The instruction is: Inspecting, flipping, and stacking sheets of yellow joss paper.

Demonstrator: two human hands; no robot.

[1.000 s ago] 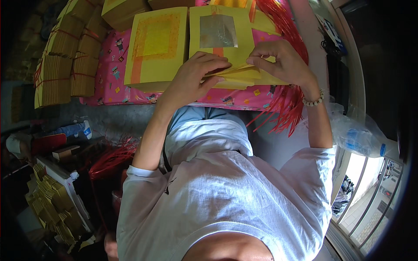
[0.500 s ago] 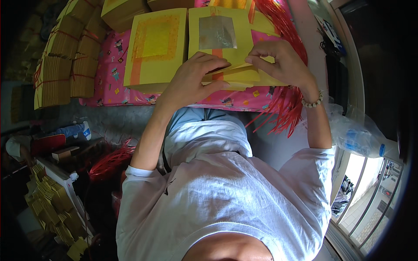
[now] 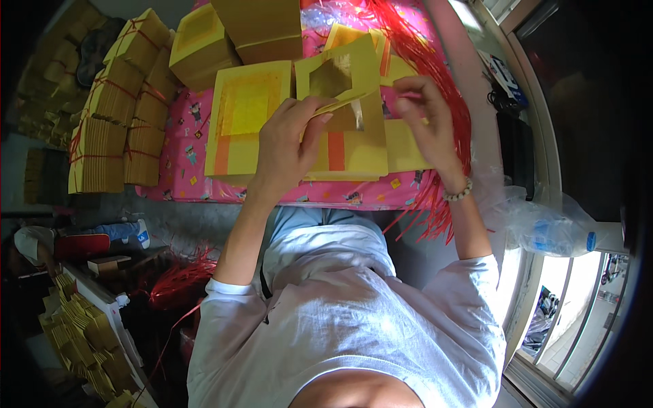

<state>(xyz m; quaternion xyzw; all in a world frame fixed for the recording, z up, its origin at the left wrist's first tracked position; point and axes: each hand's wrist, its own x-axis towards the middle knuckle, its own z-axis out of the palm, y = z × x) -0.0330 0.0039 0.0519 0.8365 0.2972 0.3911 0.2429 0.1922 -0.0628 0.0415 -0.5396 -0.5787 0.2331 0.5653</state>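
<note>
While lifted above the pink patterned counter point(image 3: 204, 153), thin yellow paper sheet with a foil square point(image 3: 340, 75) pinched by left hand point(image 3: 289, 146), fingers closed on its lower edge. Right hand point(image 3: 425, 119) curled, gripping the sheet's right side. Stacked yellow sheets point(image 3: 354, 153) beneath; red string bundle point(image 3: 445, 88) alongside.

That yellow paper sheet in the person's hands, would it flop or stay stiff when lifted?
The yellow sheet probably flops: it bends between the left hand and right hand. It looks thin, so likely light and easy to tear.
</note>
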